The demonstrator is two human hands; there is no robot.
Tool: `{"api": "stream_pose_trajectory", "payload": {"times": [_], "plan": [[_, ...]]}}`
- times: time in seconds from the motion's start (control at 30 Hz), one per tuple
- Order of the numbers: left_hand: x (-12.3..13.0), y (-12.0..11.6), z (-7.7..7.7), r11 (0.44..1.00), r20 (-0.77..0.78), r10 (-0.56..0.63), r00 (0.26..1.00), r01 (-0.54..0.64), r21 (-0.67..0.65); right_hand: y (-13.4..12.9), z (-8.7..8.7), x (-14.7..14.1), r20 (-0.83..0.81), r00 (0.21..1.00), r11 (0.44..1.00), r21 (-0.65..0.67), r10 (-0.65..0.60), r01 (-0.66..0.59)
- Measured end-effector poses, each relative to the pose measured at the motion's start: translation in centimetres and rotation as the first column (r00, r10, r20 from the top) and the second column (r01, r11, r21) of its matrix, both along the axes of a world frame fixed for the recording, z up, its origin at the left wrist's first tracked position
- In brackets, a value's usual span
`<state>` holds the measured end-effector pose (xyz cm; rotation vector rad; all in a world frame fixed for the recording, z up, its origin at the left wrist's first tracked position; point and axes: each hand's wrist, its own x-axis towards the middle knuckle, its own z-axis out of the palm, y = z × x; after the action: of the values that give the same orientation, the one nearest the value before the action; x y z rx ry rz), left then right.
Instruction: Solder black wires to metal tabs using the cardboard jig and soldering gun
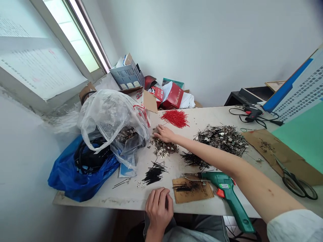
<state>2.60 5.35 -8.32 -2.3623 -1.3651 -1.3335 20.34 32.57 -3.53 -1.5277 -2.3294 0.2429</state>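
My right hand (164, 133) stretches across the table and touches the back of a heap of small metal pieces (165, 149). Its fingers are slightly apart, with nothing seen between them. Close to my body, my left hand (159, 206) rests at the table's front edge, fingers curled together and holding nothing visible. Just beyond it lies a pile of short black wires (153, 174). To its right, a green soldering gun (225, 188) with red triggers has its tip over a scorched cardboard piece (194, 195), where more black wires lie. Red wires (175, 118) sit behind my right hand.
A large heap of wires with metal pieces (223, 137) lies beyond my right forearm. Scissors (296, 183) and a flat cardboard sheet (285, 153) are at right, a glue gun (252, 113) behind. Clear plastic (113, 114) and blue bags (68, 171) crowd the left.
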Motion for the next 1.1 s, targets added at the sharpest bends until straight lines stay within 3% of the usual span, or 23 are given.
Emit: {"api": "stream_pose_trajectory", "payload": {"times": [0.33,0.57,0.8,1.1], "plan": [[-0.1,-0.3,0.0,0.999,0.002,-0.015,1.000,0.015,-0.036,-1.1,-0.3,0.1,0.005,0.992,0.990,-0.061,0.124,-0.124],[0.0,-0.5,0.1,0.998,-0.030,0.009,1.000,-0.010,-0.057,0.8,-0.4,-2.1,0.005,0.996,0.995,-0.023,0.094,-0.094],[0.0,-0.3,0.0,0.999,-0.054,-0.005,0.999,0.003,-0.036,-0.5,-1.7,-1.4,0.029,0.991,0.991,0.011,0.130,-0.131],[0.1,0.4,0.0,0.998,-0.065,-0.060,0.996,0.060,0.005,0.0,-1.3,-2.1,0.099,0.972,0.971,0.085,0.214,-0.223]]}}
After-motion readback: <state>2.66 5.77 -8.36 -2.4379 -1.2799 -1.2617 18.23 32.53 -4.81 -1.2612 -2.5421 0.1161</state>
